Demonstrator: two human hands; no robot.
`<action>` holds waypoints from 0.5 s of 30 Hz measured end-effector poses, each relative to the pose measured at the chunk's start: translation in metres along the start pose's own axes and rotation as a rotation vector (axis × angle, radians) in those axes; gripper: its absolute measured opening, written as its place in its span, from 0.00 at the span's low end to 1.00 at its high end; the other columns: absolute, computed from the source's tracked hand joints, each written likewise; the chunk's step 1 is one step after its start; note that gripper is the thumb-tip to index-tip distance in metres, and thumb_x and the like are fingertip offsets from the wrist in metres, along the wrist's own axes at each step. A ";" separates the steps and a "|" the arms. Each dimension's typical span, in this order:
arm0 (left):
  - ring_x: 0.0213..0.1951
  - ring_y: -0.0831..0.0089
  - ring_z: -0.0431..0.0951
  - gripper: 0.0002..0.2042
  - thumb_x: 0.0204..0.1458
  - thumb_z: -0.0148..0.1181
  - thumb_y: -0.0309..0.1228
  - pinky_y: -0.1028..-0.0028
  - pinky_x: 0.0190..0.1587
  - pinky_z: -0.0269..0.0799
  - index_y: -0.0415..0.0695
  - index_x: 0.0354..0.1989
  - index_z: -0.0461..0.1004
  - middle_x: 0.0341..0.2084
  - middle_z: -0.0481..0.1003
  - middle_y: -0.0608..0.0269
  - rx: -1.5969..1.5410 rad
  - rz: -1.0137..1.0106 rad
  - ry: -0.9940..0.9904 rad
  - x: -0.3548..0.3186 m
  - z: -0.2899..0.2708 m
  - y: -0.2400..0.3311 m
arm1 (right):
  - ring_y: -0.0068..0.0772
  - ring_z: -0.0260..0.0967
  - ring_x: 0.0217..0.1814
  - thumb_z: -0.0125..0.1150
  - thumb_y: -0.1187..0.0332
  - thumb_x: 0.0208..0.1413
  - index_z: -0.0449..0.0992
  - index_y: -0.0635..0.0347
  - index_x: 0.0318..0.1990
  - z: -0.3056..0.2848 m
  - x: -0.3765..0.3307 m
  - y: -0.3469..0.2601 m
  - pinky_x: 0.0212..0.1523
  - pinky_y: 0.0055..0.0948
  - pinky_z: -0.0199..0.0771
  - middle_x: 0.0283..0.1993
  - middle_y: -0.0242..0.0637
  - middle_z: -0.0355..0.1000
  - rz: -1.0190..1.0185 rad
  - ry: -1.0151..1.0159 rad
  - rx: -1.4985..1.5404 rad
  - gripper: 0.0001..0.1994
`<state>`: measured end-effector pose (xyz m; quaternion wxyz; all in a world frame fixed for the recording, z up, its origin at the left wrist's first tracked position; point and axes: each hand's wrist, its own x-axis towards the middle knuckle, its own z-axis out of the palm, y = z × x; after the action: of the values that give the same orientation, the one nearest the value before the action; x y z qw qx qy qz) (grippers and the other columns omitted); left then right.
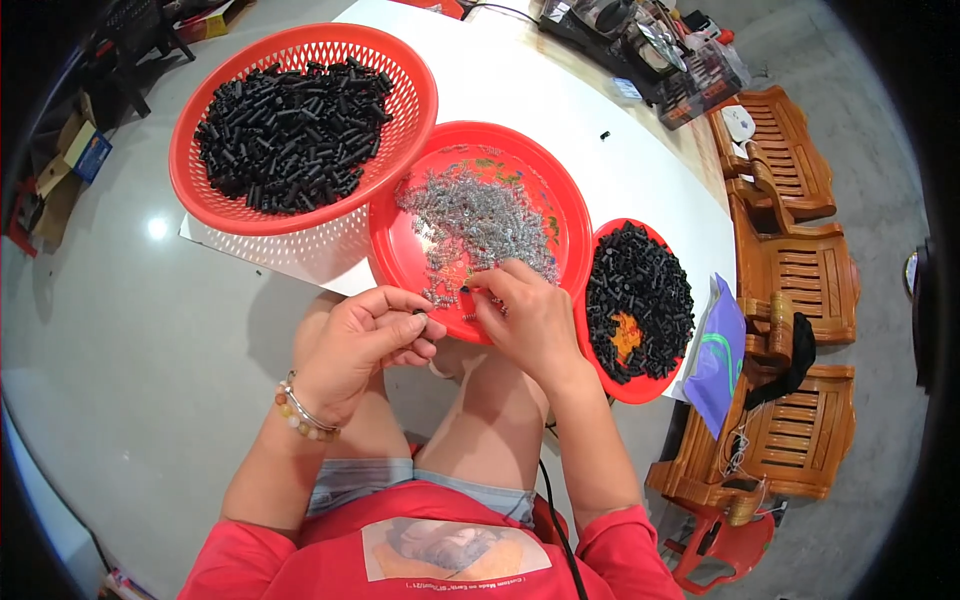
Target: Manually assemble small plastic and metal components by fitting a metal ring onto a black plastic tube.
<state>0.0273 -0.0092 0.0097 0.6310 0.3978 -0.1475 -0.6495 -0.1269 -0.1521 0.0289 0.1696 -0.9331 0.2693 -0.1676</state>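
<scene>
While both hands work close together at the near rim of the middle red tray (400, 262), left hand (355, 345) pinches a small black tube (419, 313); right hand (528, 315) fingers pick at metal springs (480, 222). Three red containers: mesh basket (405, 75) of tubes at the far left, spring tray, right tray (640, 388) of tubes.

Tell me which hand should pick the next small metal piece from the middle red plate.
Probably the right hand: its fingers already rest on the near rim of the middle red plate beside the metal pieces. The left hand is pinching a small black part.
</scene>
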 end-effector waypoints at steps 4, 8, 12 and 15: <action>0.33 0.76 0.78 0.09 0.56 0.54 0.27 0.78 0.37 0.76 0.41 0.44 0.70 0.35 0.77 0.58 0.007 0.011 0.008 0.000 -0.001 0.000 | 0.42 0.72 0.29 0.60 0.71 0.47 0.77 0.56 0.34 0.001 0.003 -0.004 0.29 0.36 0.72 0.31 0.36 0.70 0.009 -0.050 0.025 0.06; 0.33 0.76 0.78 0.09 0.56 0.54 0.28 0.79 0.37 0.76 0.41 0.44 0.70 0.34 0.77 0.58 0.027 0.007 0.017 0.000 -0.001 0.001 | 0.43 0.72 0.30 0.61 0.71 0.46 0.77 0.56 0.32 0.001 0.005 -0.005 0.29 0.37 0.72 0.30 0.36 0.70 0.014 -0.114 -0.021 0.05; 0.33 0.76 0.78 0.08 0.56 0.54 0.28 0.79 0.37 0.75 0.41 0.43 0.70 0.34 0.77 0.58 0.025 0.005 0.023 0.001 -0.001 0.002 | 0.45 0.71 0.28 0.59 0.69 0.46 0.75 0.58 0.28 0.000 0.001 0.000 0.27 0.41 0.72 0.29 0.38 0.68 0.049 -0.078 -0.014 0.04; 0.33 0.76 0.78 0.08 0.56 0.55 0.28 0.79 0.37 0.75 0.41 0.43 0.70 0.34 0.77 0.58 0.018 0.007 0.021 0.002 -0.002 0.001 | 0.45 0.71 0.28 0.60 0.68 0.45 0.75 0.58 0.28 -0.004 0.001 -0.004 0.28 0.41 0.72 0.28 0.38 0.69 0.065 -0.117 0.005 0.05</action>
<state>0.0298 -0.0105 0.0090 0.6314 0.4096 -0.1482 -0.6416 -0.1260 -0.1499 0.0344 0.1927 -0.9316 0.2888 -0.1078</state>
